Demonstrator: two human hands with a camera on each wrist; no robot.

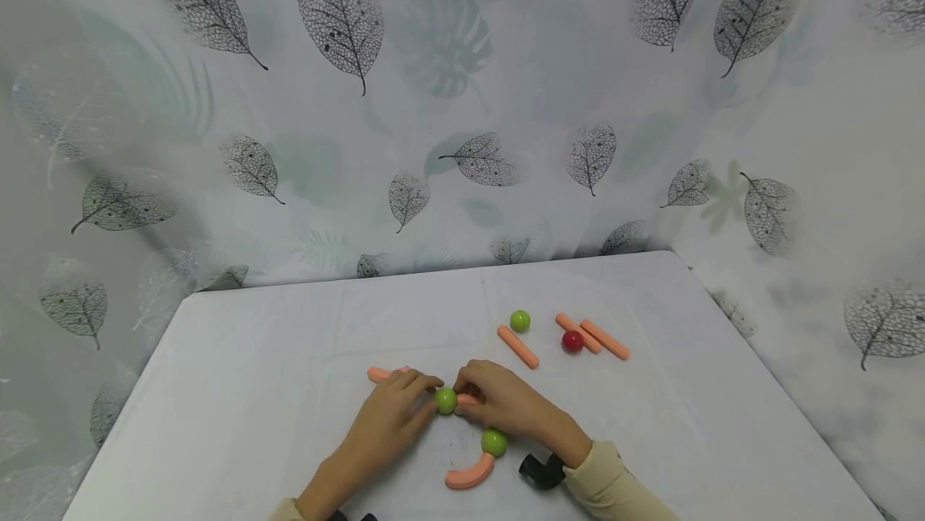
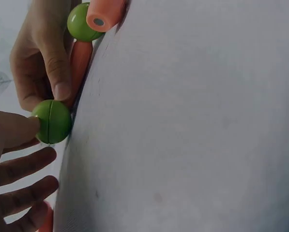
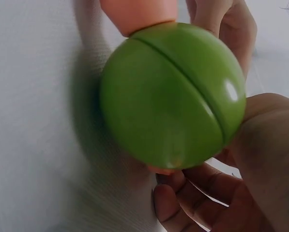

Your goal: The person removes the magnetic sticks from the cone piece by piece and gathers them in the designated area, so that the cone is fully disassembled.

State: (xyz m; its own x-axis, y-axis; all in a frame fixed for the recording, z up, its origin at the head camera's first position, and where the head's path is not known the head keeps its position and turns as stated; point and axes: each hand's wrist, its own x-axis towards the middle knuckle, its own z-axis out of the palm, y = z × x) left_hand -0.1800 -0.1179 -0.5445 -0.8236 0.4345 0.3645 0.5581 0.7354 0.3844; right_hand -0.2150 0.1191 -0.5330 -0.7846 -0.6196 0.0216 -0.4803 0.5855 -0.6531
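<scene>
With thumb and finger my left hand (image 1: 390, 418) pinches a green ball (image 1: 446, 400), which has a seam line around it (image 2: 52, 122). The left hand's other fingers are spread. On the ball's right, my right hand (image 1: 509, 399) grips a straight orange stick (image 1: 468, 400) whose end meets the ball. A second green ball (image 1: 495, 442) sits at the stick's other end, under the right hand. From that ball a curved orange stick (image 1: 471, 474) extends; its free end bears a small grey disc (image 2: 99, 21). Another orange stick (image 1: 379, 374) lies partly hidden behind the left hand.
Farther back on the white table (image 1: 253, 392) lie a green ball (image 1: 520, 321), an orange stick (image 1: 518, 347), a red ball (image 1: 572, 342) and two more orange sticks (image 1: 605, 339). A black bent piece (image 1: 542, 473) is beside the right wrist. Leaf-patterned cloth (image 1: 347, 176) hangs behind.
</scene>
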